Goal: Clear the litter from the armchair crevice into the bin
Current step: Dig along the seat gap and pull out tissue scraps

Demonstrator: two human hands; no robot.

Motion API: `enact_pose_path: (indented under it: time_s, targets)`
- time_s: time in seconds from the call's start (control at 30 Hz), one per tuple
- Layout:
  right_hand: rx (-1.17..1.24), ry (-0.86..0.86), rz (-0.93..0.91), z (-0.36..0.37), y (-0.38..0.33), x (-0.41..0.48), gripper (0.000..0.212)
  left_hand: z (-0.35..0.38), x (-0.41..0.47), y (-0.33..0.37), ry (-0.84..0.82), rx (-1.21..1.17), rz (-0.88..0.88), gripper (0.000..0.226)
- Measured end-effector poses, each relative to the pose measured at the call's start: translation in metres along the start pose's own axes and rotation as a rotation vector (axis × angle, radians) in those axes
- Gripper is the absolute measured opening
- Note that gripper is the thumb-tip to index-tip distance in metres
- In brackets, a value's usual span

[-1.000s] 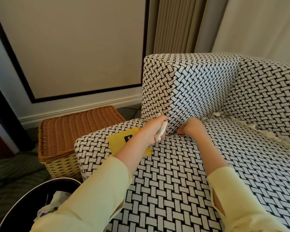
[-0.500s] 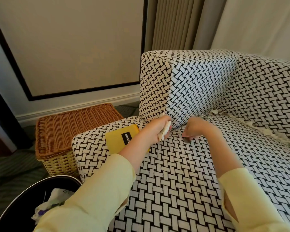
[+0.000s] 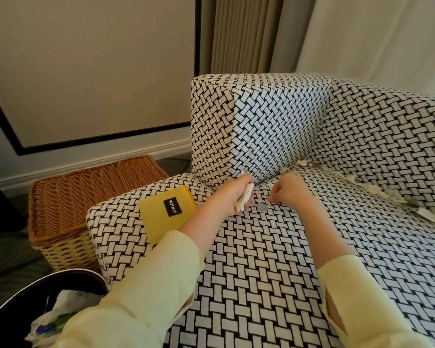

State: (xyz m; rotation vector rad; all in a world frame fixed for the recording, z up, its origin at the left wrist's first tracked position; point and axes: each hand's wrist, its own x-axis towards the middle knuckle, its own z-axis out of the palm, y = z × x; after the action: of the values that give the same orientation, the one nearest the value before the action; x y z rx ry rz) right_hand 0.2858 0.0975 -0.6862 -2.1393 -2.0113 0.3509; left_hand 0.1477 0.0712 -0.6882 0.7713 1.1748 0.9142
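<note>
Left grip (image 3: 237,193): fingers curled round a wad of pale paper scraps (image 3: 246,200), pinching it tight. The knuckles sit right at the lower front corner of the armrest (image 3: 274,121).

Right grip (image 3: 286,189): fingers curled under in a fist, resting on the seat cushion (image 3: 261,272) just in front of the armrest base. The palm faces down, so I can't tell whether anything is in it.

A small grey disc (image 3: 263,207), possibly a coin, lies flat on the cushion between the two grips, just beside the right one.

Remaining litter (image 3: 376,189): pale shreds strung along the crevice from the armrest's far end along the foot of the backrest (image 3: 387,126). Some are tucked in, some spilled onto the cushion.

Yellow pouch (image 3: 161,219), black label reading REPLICAS: flat on the cushion's front corner on the near side of the armrest, with one edge under the left forearm.

Wicker basket (image 3: 93,192): on the floor on the outer side of the armrest, lid closed.

Bin (image 3: 20,315): dark and round, on the floor well apart from the armrest, closest to the person, with crumpled paper (image 3: 68,302) inside.

Sleeves (image 3: 141,297): pale yellow.
</note>
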Motion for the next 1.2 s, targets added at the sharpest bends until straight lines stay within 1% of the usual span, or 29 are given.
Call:
enact_pose_path:
  time_s: [0.07,0.13,0.17,0.23,0.27,0.33,0.4,0.5,0.6,0.63,0.77,0.87,0.97,1.0,1.03,1.1,1.17,1.2]
  targets:
    - [-0.105,0.026,0.004,0.008,-0.004,0.000,0.020,0.000,-0.001,0.001,0.004,0.006,0.000,0.027]
    - [-0.103,0.041,-0.019,0.011,-0.005,-0.004,0.016,-0.003,-0.003,0.003,-0.002,-0.007,0.004,0.027]
    - [-0.013,0.030,-0.034,0.009,-0.006,-0.006,0.013,-0.004,-0.005,0.005,-0.005,-0.013,0.017,0.027]
    - [0.286,0.020,-0.065,-0.003,-0.012,-0.015,0.020,-0.005,-0.012,0.010,0.003,0.016,0.070,0.023]
    - [0.441,0.030,-0.096,-0.012,-0.021,-0.021,0.023,-0.007,-0.016,0.015,0.034,0.055,0.112,0.020]
    - [0.701,0.005,-0.183,-0.031,-0.046,-0.037,0.021,-0.010,-0.025,0.024,0.099,0.100,0.221,0.019]
    - [0.872,-0.053,-0.284,-0.040,-0.079,-0.050,0.016,-0.021,-0.035,0.035,0.147,0.036,0.301,0.026]
    - [1.004,-0.067,-0.348,-0.035,-0.119,-0.063,0.013,-0.048,-0.051,0.052,0.211,-0.040,0.349,0.028]
    - [0.994,-0.078,-0.407,-0.017,-0.161,-0.066,0.018,-0.092,-0.064,0.058,0.295,-0.071,0.361,0.034]
    - [0.985,-0.097,-0.416,-0.010,-0.176,-0.067,0.016,-0.108,-0.068,0.058,0.323,-0.085,0.356,0.035]
    - [0.922,-0.242,-0.461,0.026,-0.247,-0.070,0.011,-0.182,-0.089,0.050,0.491,-0.138,0.305,0.037]
    - [0.716,-0.459,-0.540,0.058,-0.299,-0.080,0.009,-0.241,-0.108,0.024,0.635,-0.171,0.228,0.032]
    - [0.412,-0.556,-0.562,0.100,-0.338,-0.091,0.012,-0.285,-0.116,-0.011,0.721,-0.221,0.150,0.031]
    - [0.359,-0.580,-0.555,0.115,-0.346,-0.097,0.010,-0.299,-0.116,-0.025,0.756,-0.204,0.129,0.032]
    - [0.347,-0.623,-0.542,0.131,-0.351,-0.100,0.009,-0.308,-0.118,-0.038,0.784,-0.184,0.103,0.033]
    - [0.412,-0.755,-0.488,0.159,-0.352,-0.109,0.015,-0.320,-0.124,-0.066,0.819,-0.122,0.028,0.035]
    - [0.565,-0.943,-0.367,0.181,-0.346,-0.122,0.019,-0.332,-0.127,-0.093,0.854,-0.041,-0.073,0.040]
    - [0.651,-1.049,-0.300,0.191,-0.342,-0.130,0.018,-0.339,-0.126,-0.104,0.882,-0.025,-0.099,0.042]
